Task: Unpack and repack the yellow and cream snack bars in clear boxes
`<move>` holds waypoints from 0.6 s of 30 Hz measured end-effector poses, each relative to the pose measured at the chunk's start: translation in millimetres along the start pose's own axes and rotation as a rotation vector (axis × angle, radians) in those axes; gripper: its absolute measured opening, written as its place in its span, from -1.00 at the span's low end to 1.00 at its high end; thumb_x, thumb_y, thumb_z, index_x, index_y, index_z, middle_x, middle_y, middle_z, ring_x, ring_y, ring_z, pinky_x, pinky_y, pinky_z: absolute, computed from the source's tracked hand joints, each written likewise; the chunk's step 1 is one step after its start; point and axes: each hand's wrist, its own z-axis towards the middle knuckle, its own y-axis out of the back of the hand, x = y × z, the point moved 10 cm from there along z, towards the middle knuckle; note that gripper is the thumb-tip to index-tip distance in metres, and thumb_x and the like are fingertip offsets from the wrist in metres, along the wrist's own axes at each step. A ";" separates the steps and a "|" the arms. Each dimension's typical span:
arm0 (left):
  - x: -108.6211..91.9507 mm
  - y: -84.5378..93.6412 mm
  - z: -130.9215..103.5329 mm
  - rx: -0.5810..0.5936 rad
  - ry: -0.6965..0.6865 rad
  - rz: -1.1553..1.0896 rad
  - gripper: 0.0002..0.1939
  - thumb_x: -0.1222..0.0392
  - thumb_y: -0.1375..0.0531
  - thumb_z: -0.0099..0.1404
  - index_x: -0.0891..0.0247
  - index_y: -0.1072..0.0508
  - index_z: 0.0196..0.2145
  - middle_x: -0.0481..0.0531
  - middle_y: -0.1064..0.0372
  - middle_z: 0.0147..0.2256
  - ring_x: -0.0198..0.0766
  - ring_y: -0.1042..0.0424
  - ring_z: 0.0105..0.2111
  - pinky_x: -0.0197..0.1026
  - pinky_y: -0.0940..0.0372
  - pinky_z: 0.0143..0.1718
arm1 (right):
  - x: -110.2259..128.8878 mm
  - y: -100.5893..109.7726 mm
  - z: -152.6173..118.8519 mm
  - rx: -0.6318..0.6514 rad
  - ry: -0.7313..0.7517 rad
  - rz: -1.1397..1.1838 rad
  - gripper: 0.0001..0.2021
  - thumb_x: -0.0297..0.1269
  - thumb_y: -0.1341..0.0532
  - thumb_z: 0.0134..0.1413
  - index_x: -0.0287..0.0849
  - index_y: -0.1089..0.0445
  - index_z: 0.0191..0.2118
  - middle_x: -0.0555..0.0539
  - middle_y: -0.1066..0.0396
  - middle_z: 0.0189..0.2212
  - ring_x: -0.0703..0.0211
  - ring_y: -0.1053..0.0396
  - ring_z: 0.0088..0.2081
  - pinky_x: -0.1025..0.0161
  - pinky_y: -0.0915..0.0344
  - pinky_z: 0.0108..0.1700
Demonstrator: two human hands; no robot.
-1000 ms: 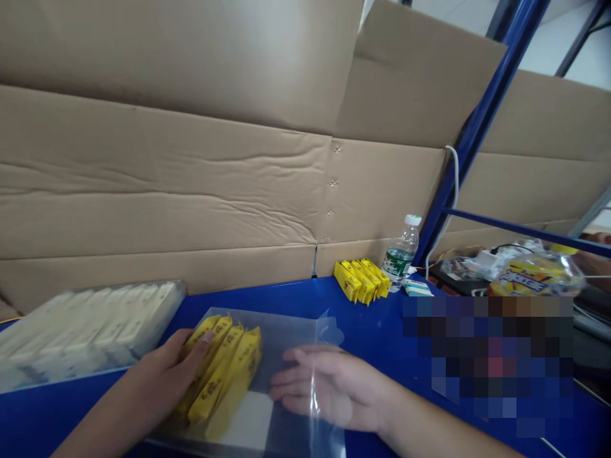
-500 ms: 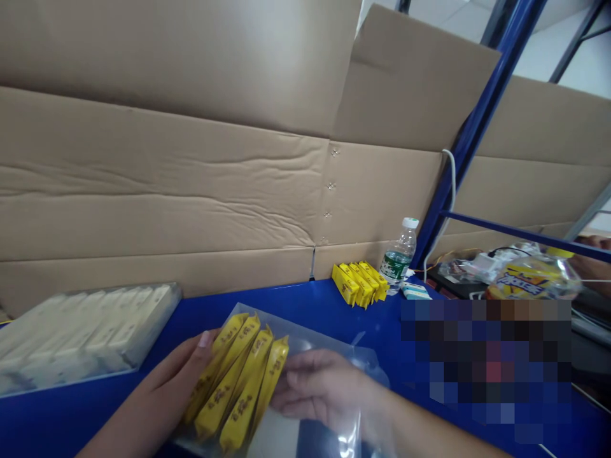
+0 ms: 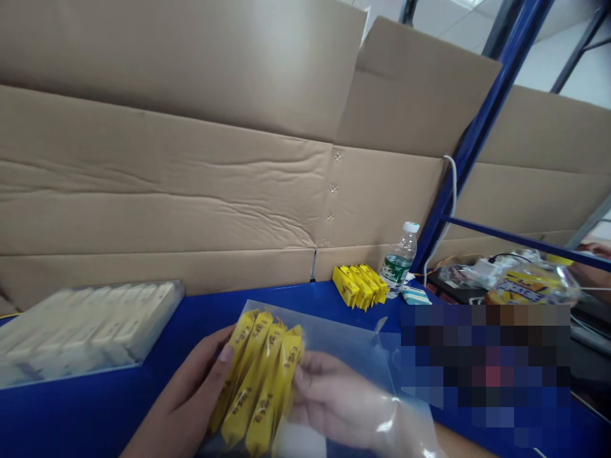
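Observation:
Several long yellow packets [image 3: 260,381] with brown print stand side by side inside a clear plastic bag [image 3: 344,321]. My left hand [image 3: 198,381] grips the packets from the left, over the bag's outside, with its thumb along the edge of the row. Through the film I see my right hand [image 3: 334,397] inside the bag, its fingers and thumb closed at the right side of the row. Some right fingertips are hidden behind the packets.
A clear tray [image 3: 138,356] of pale packets lies on the blue table [image 3: 57,420] at left. More yellow packets [image 3: 360,286] stand beside a water bottle [image 3: 398,261] at the back. Cardboard [image 3: 157,159] forms the back wall. A blue post [image 3: 470,140] rises at right; a blurred patch covers the table's right.
Both hands have shifted slightly right in view with the bag and packets. The film now reaches further along my right forearm. The tray and the other yellow packets have not moved.

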 end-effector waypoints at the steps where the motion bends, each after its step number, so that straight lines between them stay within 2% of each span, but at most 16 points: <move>1: -2.0 -2.9 -1.2 0.008 -0.010 0.015 -0.20 -0.52 -0.20 0.01 0.07 -0.45 0.04 0.05 -0.46 0.09 0.07 -0.42 0.11 -0.04 -0.33 0.17 | 2.2 -4.5 -0.5 0.033 0.030 0.022 -0.46 -0.17 -0.42 0.06 -0.29 -0.40 0.12 -0.23 -0.51 -0.02 0.06 -0.47 0.02 0.10 -0.25 0.20; 5: -7.8 -13.6 -7.8 0.055 -0.044 0.023 -0.22 -0.51 -0.18 0.06 0.08 -0.41 0.05 0.07 -0.43 0.10 0.06 -0.40 0.12 -0.02 -0.34 0.17 | 8.7 -11.8 -1.6 0.095 0.133 0.060 -0.54 -0.22 -0.36 0.13 -0.25 -0.39 0.12 -0.20 -0.50 -0.01 0.04 -0.42 0.08 0.08 -0.16 0.27; 8: -4.6 -21.1 -13.8 0.099 -0.044 -0.015 -0.28 -0.44 -0.14 0.17 0.03 -0.32 0.13 0.04 -0.42 0.10 0.03 -0.38 0.13 -0.01 -0.34 0.16 | 8.2 -13.2 -2.6 0.141 0.144 0.048 -0.54 -0.20 -0.32 0.17 -0.28 -0.37 0.14 -0.23 -0.50 -0.03 -0.03 -0.40 0.10 0.01 -0.14 0.27; 11: 1.0 -27.7 -18.7 0.139 -0.043 -0.051 -0.32 -0.38 -0.10 0.26 -0.03 -0.21 0.22 0.01 -0.37 0.15 0.01 -0.35 0.16 -0.01 -0.33 0.17 | 9.5 -11.6 -4.3 0.129 0.136 0.042 -0.56 -0.22 -0.32 0.16 -0.29 -0.39 0.12 -0.25 -0.49 -0.01 -0.03 -0.42 0.09 0.00 -0.13 0.27; 13: 1.1 -34.3 -22.2 0.193 -0.061 -0.075 -0.31 -0.35 -0.09 0.30 -0.05 -0.14 0.27 0.01 -0.28 0.24 -0.01 -0.30 0.22 -0.03 -0.30 0.20 | 12.0 -13.2 -5.7 0.103 0.120 0.035 -0.55 -0.21 -0.33 0.11 -0.29 -0.41 0.10 -0.27 -0.49 0.00 -0.06 -0.42 0.08 -0.01 -0.14 0.26; 18: -6.0 -47.6 -32.1 0.331 -0.069 -0.233 -0.25 -0.30 -0.06 0.36 -0.03 0.01 0.38 -0.02 -0.01 0.39 -0.08 -0.02 0.37 -0.08 -0.09 0.33 | 11.2 -20.3 -7.4 0.036 -0.010 -0.021 -0.40 -0.25 -0.35 -0.20 -0.25 -0.44 0.08 -0.28 -0.49 -0.01 -0.20 -0.40 0.09 -0.09 -0.21 0.19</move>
